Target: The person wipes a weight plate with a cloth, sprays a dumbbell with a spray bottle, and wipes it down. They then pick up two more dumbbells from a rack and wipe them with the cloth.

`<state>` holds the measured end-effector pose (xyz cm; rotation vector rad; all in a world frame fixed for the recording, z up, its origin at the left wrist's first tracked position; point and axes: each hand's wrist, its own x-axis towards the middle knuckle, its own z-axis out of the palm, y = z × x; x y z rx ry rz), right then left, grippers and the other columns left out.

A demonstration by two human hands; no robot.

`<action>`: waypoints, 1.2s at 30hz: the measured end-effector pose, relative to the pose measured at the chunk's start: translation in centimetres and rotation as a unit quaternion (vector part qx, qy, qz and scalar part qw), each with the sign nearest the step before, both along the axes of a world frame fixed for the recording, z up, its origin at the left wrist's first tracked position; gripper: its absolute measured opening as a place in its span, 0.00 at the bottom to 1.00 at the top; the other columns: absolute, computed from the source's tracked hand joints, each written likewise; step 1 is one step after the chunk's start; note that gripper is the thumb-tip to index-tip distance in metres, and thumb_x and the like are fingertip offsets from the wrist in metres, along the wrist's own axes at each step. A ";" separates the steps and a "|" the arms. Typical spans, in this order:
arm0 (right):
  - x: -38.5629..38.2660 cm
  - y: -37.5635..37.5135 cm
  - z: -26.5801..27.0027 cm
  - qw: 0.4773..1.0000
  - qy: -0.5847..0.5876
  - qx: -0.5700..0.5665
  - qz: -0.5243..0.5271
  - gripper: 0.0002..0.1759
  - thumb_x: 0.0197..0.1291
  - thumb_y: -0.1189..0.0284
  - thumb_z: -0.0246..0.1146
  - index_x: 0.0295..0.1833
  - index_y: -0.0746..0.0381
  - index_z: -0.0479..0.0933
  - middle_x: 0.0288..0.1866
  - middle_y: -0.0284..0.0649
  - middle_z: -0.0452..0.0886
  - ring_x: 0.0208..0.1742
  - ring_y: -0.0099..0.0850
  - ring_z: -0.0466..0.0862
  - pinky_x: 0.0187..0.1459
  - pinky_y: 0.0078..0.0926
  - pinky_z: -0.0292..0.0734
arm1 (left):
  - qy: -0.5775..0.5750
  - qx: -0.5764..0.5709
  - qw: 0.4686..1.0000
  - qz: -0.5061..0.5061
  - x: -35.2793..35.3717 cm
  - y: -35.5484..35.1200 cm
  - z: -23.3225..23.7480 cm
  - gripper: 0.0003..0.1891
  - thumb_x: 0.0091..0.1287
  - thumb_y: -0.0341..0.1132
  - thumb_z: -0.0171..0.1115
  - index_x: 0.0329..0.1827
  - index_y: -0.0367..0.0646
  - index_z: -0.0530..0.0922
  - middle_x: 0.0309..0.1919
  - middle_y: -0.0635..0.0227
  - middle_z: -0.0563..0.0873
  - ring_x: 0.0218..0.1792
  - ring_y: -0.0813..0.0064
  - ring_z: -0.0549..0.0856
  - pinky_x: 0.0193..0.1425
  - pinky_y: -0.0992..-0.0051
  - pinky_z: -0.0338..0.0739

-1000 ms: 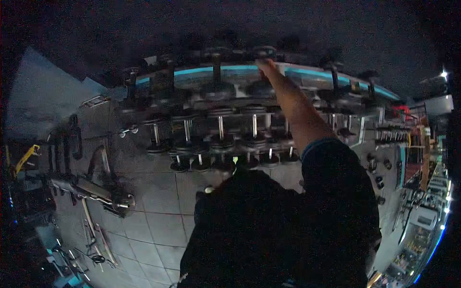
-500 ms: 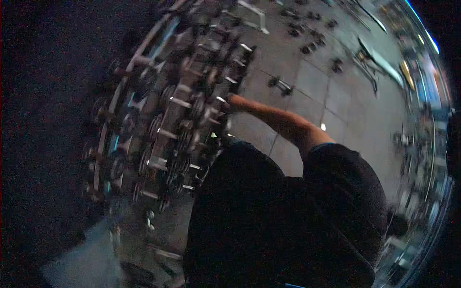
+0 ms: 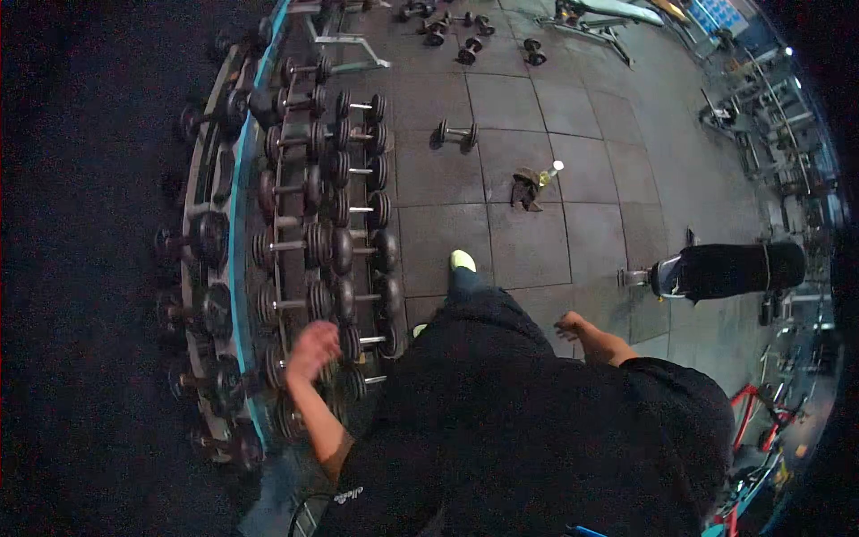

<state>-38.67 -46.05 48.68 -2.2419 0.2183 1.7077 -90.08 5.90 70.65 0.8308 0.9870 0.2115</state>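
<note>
My left hand is slightly blurred and hovers at the near part of a dumbbell rack. Its fingers look loosely bent and apart, with nothing visible in them. Just beyond it lie dumbbells with dark heads and shiny handles, among them one dumbbell in the middle row. My right hand hangs over the floor by my right side, fingers loosely curled and apart, holding nothing that I can see. Whether my left hand touches a dumbbell cannot be made out.
A single dumbbell lies on the tiled floor ahead. Beyond my feet sit a bottle and a dark cloth. Several dumbbells lie farther off near a bench. A black-covered bench stands to the right.
My right hand has come away from the rack to my right side. My left hand has come into view over the rack. The view has turned, and a bottle and cloth now show.
</note>
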 end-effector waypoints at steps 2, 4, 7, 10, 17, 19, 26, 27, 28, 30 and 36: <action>-0.3 3.1 -1.6 0.997 -0.007 -0.001 0.078 0.10 0.64 0.63 0.66 0.43 0.57 0.85 0.33 0.37 0.89 0.27 0.29 0.87 0.31 0.39 0.82 | -0.260 0.289 0.919 -0.068 7.7 4.8 11.7 0.08 0.64 0.32 0.71 0.39 0.38 0.81 0.30 0.69 0.81 0.32 0.67 0.85 0.40 0.69 0.82; 0.7 3.9 -4.9 0.983 -0.042 0.047 0.174 0.11 0.65 0.61 0.66 0.42 0.58 0.85 0.32 0.37 0.89 0.25 0.30 0.87 0.27 0.39 0.81 | -0.167 0.537 0.825 0.050 10.0 1.4 23.3 0.11 0.64 0.36 0.73 0.40 0.38 0.83 0.30 0.67 0.83 0.33 0.66 0.86 0.39 0.69 0.83; 4.0 3.9 -8.5 0.972 -0.096 0.131 0.170 0.13 0.64 0.60 0.67 0.40 0.59 0.85 0.31 0.39 0.89 0.24 0.32 0.87 0.25 0.39 0.81 | -0.349 0.679 0.638 -0.097 15.1 0.2 33.9 0.11 0.64 0.36 0.73 0.40 0.38 0.83 0.30 0.67 0.84 0.33 0.66 0.86 0.39 0.69 0.82; 7.8 3.4 -10.3 0.994 -0.047 0.095 -0.026 0.13 0.65 0.61 0.66 0.45 0.60 0.84 0.35 0.39 0.90 0.30 0.34 0.89 0.30 0.40 0.83 | -0.437 0.668 0.554 -0.237 22.9 -1.0 39.3 0.12 0.63 0.37 0.73 0.40 0.38 0.83 0.30 0.66 0.84 0.33 0.66 0.86 0.39 0.69 0.82; 20.5 5.3 -9.1 0.984 -0.084 0.006 0.160 0.14 0.66 0.64 0.62 0.48 0.61 0.86 0.40 0.42 0.90 0.32 0.37 0.89 0.35 0.41 0.85 | -0.489 0.615 0.504 -0.358 40.2 -1.4 43.2 0.13 0.63 0.39 0.73 0.41 0.38 0.83 0.31 0.66 0.84 0.33 0.66 0.86 0.39 0.68 0.82; 24.8 8.2 -7.6 0.973 -0.122 0.012 0.198 0.14 0.63 0.64 0.61 0.41 0.62 0.87 0.34 0.42 0.89 0.30 0.36 0.88 0.35 0.39 0.84 | -0.492 0.606 0.502 -0.372 43.9 -1.2 43.8 0.14 0.63 0.40 0.73 0.41 0.38 0.83 0.31 0.66 0.84 0.33 0.66 0.86 0.39 0.68 0.82; 37.7 23.3 -6.0 0.920 -0.290 0.118 0.236 0.18 0.61 0.59 0.64 0.36 0.63 0.87 0.29 0.45 0.88 0.31 0.40 0.90 0.39 0.40 0.83 | -0.494 0.579 0.497 -0.418 53.1 1.8 45.4 0.15 0.63 0.41 0.73 0.42 0.38 0.83 0.31 0.65 0.85 0.34 0.66 0.87 0.39 0.68 0.82; 38.3 25.7 -4.4 0.910 -0.302 0.151 0.239 0.19 0.61 0.58 0.63 0.37 0.64 0.87 0.29 0.46 0.88 0.31 0.40 0.90 0.39 0.41 0.83 | -0.491 0.575 0.498 -0.425 54.2 2.6 45.5 0.15 0.63 0.42 0.73 0.42 0.38 0.83 0.31 0.65 0.85 0.34 0.66 0.87 0.39 0.68 0.82; 39.0 27.7 -3.5 0.900 -0.314 0.183 0.242 0.20 0.61 0.57 0.63 0.37 0.65 0.87 0.29 0.46 0.88 0.32 0.40 0.90 0.40 0.42 0.84 | -0.489 0.571 0.499 -0.430 55.1 3.4 45.8 0.15 0.63 0.42 0.73 0.42 0.38 0.83 0.32 0.65 0.85 0.34 0.66 0.87 0.39 0.68 0.82; 41.9 32.4 -5.0 0.932 -0.192 0.176 0.253 0.21 0.61 0.56 0.64 0.39 0.65 0.86 0.32 0.48 0.88 0.35 0.43 0.90 0.42 0.44 0.83 | -0.486 0.563 0.501 -0.442 57.2 5.4 46.1 0.16 0.63 0.42 0.73 0.43 0.38 0.84 0.32 0.65 0.85 0.34 0.66 0.87 0.39 0.68 0.82; 51.8 51.7 -7.3 0.793 -0.317 0.276 0.441 0.23 0.60 0.54 0.67 0.47 0.63 0.85 0.40 0.55 0.87 0.45 0.56 0.87 0.46 0.49 0.82 | -0.479 0.555 0.491 -0.471 63.6 14.4 46.4 0.17 0.63 0.44 0.74 0.43 0.38 0.84 0.32 0.65 0.86 0.34 0.66 0.87 0.39 0.68 0.82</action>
